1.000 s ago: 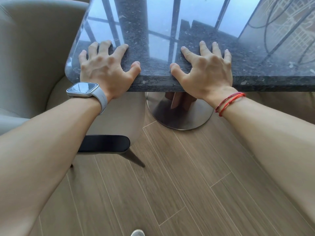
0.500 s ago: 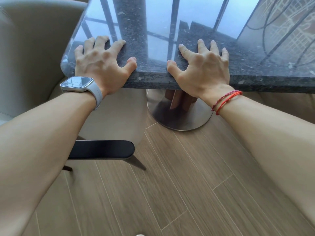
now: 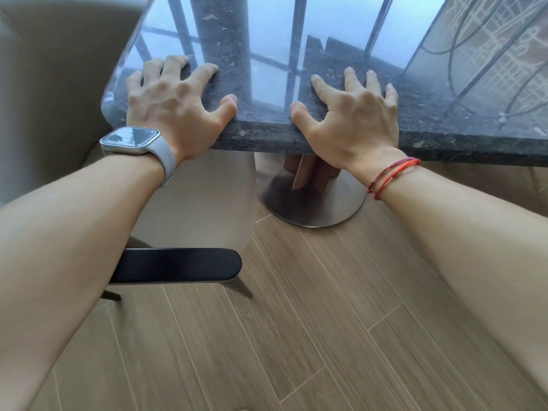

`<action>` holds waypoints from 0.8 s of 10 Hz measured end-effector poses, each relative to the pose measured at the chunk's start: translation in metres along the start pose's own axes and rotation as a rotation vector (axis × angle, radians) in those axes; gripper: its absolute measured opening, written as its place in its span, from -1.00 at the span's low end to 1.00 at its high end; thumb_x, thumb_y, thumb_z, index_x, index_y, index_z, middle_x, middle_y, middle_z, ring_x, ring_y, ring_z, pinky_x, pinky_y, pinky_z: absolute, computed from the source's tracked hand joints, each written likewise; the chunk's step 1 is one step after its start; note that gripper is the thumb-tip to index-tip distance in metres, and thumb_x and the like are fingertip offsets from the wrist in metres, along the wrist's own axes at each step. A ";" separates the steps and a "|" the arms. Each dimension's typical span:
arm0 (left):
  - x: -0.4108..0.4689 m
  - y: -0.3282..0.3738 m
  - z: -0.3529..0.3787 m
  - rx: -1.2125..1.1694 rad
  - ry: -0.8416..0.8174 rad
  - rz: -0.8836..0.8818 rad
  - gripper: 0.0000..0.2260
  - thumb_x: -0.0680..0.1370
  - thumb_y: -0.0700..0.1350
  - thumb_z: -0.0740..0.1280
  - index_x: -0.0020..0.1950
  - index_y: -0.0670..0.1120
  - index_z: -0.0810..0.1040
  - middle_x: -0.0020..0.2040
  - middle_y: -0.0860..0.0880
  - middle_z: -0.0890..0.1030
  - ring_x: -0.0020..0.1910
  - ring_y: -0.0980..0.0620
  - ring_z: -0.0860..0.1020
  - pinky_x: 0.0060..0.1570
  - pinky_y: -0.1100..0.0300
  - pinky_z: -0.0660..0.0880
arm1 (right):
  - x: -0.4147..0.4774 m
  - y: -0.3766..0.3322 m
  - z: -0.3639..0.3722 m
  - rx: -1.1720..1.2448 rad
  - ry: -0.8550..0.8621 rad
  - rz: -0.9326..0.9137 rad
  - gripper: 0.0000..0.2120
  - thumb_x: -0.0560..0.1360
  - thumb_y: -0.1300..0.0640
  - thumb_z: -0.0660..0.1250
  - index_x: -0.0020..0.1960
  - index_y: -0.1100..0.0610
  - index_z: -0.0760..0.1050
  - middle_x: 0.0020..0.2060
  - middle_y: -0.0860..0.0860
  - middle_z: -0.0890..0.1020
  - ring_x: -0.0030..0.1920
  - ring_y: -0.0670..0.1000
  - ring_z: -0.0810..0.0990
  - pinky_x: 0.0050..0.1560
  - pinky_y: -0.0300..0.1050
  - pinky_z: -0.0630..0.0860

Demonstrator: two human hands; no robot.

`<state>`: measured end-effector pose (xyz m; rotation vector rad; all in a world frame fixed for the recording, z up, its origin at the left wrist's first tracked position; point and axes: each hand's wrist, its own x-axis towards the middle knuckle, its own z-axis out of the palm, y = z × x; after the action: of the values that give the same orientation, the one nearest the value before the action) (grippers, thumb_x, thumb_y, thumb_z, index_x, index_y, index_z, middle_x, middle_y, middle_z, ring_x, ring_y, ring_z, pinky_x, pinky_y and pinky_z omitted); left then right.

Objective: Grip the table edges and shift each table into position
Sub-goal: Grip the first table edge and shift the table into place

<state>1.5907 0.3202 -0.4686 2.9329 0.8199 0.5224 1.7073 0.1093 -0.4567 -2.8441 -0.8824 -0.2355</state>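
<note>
Dark polished stone table [image 3: 341, 134] on a round metal base [image 3: 314, 209], near edge toward the camera, beige chair [image 3: 59, 84] just beside its left corner. Left hand [image 3: 172, 114] and right hand [image 3: 353, 120] lie on the top, fingers splayed flat, thumbs at the edge; neither is closed around it.

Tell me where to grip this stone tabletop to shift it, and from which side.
Grip the tabletop along its thick near edge, from the open floor side. The left hand and right hand lie there, fingers spread flat on top. The chair crowds the rounded left corner.
</note>
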 end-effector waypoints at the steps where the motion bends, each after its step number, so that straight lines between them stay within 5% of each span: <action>1: 0.000 -0.001 0.001 0.002 0.005 0.003 -0.38 0.52 0.40 0.02 0.45 0.14 0.45 0.46 -0.12 0.45 0.44 -0.22 0.36 0.42 -0.19 0.21 | -0.001 -0.001 0.000 0.003 0.003 0.004 -0.35 0.51 -0.41 0.00 0.47 -0.13 0.40 0.53 0.25 0.34 0.54 0.37 0.19 0.52 0.40 0.04; 8: -0.001 -0.001 -0.002 -0.023 0.022 -0.001 -0.39 0.52 0.38 0.05 0.46 0.12 0.47 0.48 -0.13 0.45 0.48 -0.21 0.33 0.44 -0.19 0.19 | 0.001 -0.001 0.005 -0.001 0.027 -0.004 -0.33 0.51 -0.41 -0.02 0.47 -0.13 0.41 0.51 0.27 0.36 0.53 0.37 0.22 0.50 0.39 0.07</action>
<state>1.5888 0.3204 -0.4675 2.9109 0.8114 0.5607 1.7080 0.1118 -0.4608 -2.8335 -0.8832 -0.2743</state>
